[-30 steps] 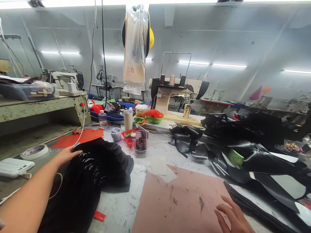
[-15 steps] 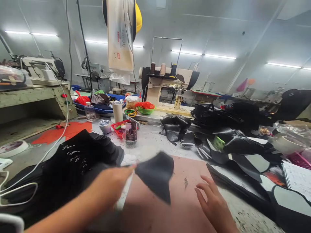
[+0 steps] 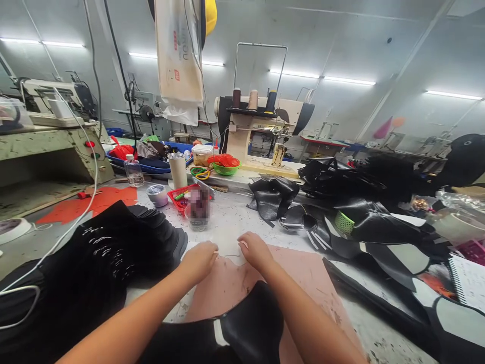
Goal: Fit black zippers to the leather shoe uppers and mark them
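My left hand [image 3: 200,259] is closed, fingertips pinched together over a pale whitish patch [image 3: 228,247] at the far edge of the pink board [image 3: 303,273]. Facing it, a short gap away, my right hand [image 3: 255,250] has its fingers curled and closed. A trace of white shows at the fingertips of both, too small to name. Closer to me, below my forearms, lies a black leather-like piece [image 3: 253,323] with a white strip [image 3: 220,332] across it. It partly covers the board, and neither hand touches it.
A tall stack of black cut pieces [image 3: 98,253] stands left. Ahead are a clear cup with a blurred object [image 3: 197,220], a red basket [image 3: 176,202] and a sewing machine [image 3: 242,136]. More black pieces [image 3: 341,182] and a notebook [image 3: 468,278] lie right.
The black piece my left hand held over the board now lies close to me, released. Both hands have come together at the board's far edge, the right moving left and forward, its fingers closing.
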Demonstrator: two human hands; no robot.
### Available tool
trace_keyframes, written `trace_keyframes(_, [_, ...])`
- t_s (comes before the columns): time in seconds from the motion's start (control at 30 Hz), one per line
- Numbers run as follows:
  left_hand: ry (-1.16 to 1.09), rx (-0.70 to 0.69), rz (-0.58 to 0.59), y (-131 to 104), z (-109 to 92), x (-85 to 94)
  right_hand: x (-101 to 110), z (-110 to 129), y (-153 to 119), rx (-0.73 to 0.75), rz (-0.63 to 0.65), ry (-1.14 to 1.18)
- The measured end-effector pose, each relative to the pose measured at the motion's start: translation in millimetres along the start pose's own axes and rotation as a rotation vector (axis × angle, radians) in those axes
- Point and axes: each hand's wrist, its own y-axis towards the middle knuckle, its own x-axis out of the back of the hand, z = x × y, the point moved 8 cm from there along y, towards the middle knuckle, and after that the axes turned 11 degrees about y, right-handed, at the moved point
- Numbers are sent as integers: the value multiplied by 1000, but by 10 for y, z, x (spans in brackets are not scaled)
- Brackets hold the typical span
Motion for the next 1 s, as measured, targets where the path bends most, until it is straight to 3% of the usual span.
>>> trace_keyframes(0.17, [-33, 49, -72, 436, 127, -77, -155, -135, 352, -188, 6, 70])
trace_keyframes(0.4, [-238, 124, -25, 603, 284, -130, -41, -255, 140, -292, -127, 478])
trace_keyframes(0.53, [-450, 163, -26, 559, 315, -89, 79, -332, -107, -345, -213, 788])
trace_keyframes(0.67, [-747, 187, 4, 400, 145, -165, 115, -253, -280, -367, -210, 992])
trace_keyframes(0.83, [-1058, 204, 121, 94, -163, -389, 91, -200, -398, -387, -230, 1102])
trace_keyframes(1.0, [-1110, 154, 113, -99, -249, -288, 231, -172, -483, -348, -228, 1086])
